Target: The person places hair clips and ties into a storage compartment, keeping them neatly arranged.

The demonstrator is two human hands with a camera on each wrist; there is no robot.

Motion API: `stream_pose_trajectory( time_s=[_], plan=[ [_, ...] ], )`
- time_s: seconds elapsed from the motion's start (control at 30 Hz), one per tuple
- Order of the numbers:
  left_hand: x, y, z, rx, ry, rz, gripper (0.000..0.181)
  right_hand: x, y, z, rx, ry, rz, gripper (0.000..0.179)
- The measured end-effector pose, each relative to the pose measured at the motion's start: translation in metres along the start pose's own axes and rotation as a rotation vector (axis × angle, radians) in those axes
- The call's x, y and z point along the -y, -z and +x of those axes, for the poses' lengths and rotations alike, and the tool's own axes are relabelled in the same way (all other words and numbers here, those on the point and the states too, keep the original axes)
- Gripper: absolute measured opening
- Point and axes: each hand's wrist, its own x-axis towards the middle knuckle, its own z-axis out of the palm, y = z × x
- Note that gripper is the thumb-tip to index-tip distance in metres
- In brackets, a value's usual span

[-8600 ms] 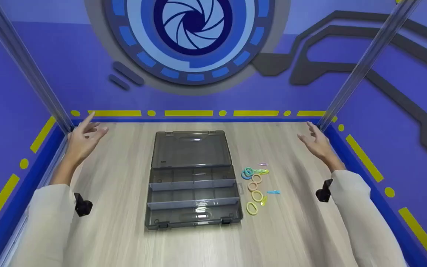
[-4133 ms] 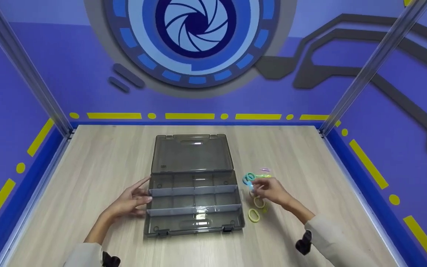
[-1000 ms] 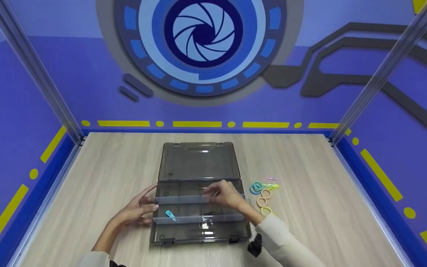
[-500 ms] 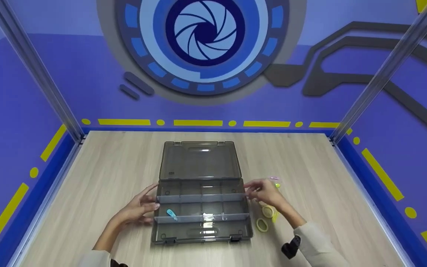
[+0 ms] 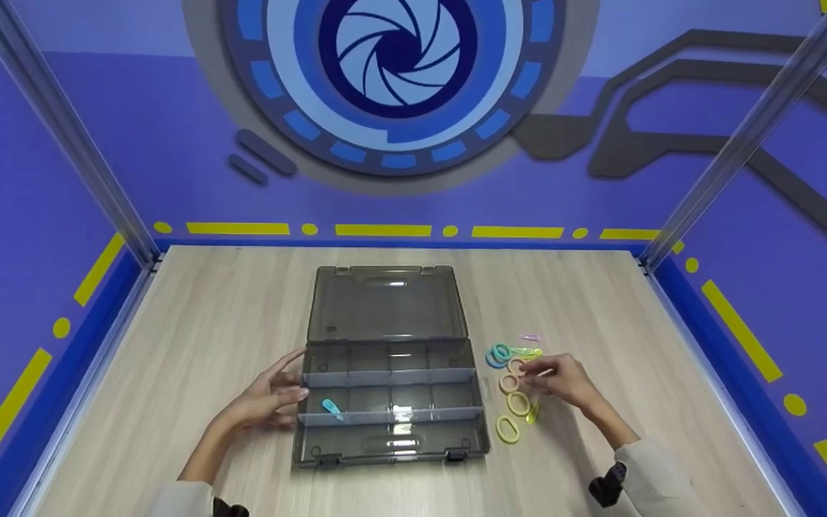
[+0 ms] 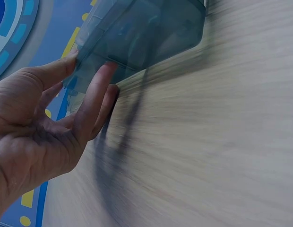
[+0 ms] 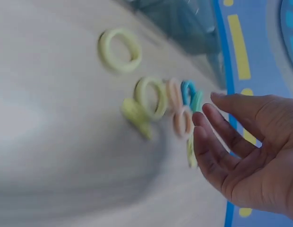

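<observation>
My left hand [image 5: 259, 402] touches the left wall of a smoky clear compartment box [image 5: 392, 454] with nearly straight fingers; the left wrist view shows these fingertips against the box's side. The lid [image 5: 388, 305] lies folded back. One blue hair clip [image 5: 332, 409] lies at the left of the middle row, leaning on a divider. My right hand [image 5: 561, 380] hovers at the peach hair ties [image 5: 508, 383], its fingers loosely bent. In the right wrist view nothing shows between thumb and fingers.
Right of the box lie yellow hair ties [image 5: 507, 429], teal and blue hair ties [image 5: 500, 354], a yellow hair clip [image 5: 533, 413], a yellow-green clip [image 5: 528, 352] and a small pink clip [image 5: 530, 337]. Blue-purple walls enclose the table [image 5: 227, 309].
Since the oldest frames the blue hair clip has moved from the table into the box. My right hand has gone from above the box rightward to the hair ties. My left hand stays.
</observation>
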Motion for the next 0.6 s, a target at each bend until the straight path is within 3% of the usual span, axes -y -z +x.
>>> stream_pose_trajectory(
  time_s=[0.3, 0.43, 0.6],
  plan=[
    [-0.001, -0.001, 0.000, 0.005, -0.003, 0.015, 0.085, -0.034, 0.006, -0.016, 0.099, 0.005, -0.031, 0.023],
    [-0.002, 0.000, 0.001, 0.013, -0.001, 0.017, 0.086, -0.044, 0.003, -0.020, 0.154, 0.044, -0.021, 0.021],
    [-0.002, -0.001, -0.001, 0.012, 0.002, 0.021, 0.086, -0.050, -0.001, -0.022, 0.152, 0.073, -0.019, 0.019]
  ],
)
